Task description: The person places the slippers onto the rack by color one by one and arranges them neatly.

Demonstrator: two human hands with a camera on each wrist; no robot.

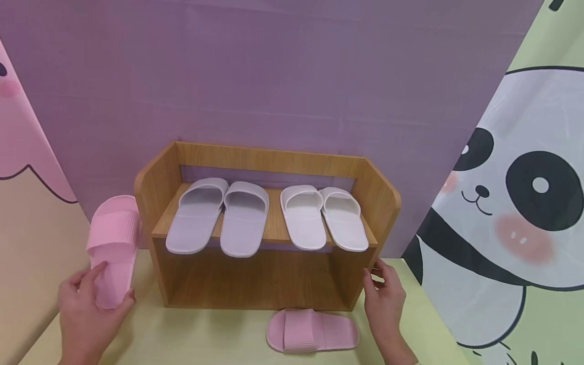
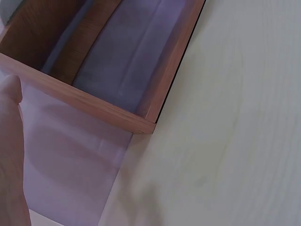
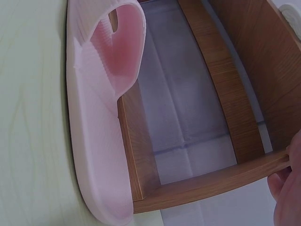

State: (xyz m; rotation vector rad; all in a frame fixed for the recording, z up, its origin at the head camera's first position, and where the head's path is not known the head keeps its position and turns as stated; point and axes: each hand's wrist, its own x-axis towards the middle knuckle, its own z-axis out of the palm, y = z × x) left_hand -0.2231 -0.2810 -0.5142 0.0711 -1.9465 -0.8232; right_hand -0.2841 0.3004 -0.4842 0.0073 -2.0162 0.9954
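Observation:
My left hand (image 1: 93, 309) pinches a pink slipper (image 1: 114, 243) by its heel end, left of a wooden shoe rack (image 1: 269, 157). The slipper's toe points up and back. In the left wrist view only part of the left hand (image 2: 10, 150) shows, and the slipper is out of sight. With thumb and fingers about the front edge of the rack's right side panel, my right hand (image 1: 385, 301) holds the rack; the right wrist view shows this too. The other pink slipper (image 1: 335, 332) lies sideways in front of the rack, near the right hand.
On the rack's upper shelf stand a pale lilac pair of slippers (image 1: 244, 228) and a white pair of slippers (image 1: 303, 223). The rack rests on a light wood table (image 1: 201, 337). Behind hangs a purple cloth (image 1: 274, 76), with a panda-print cloth (image 1: 524, 203) at right.

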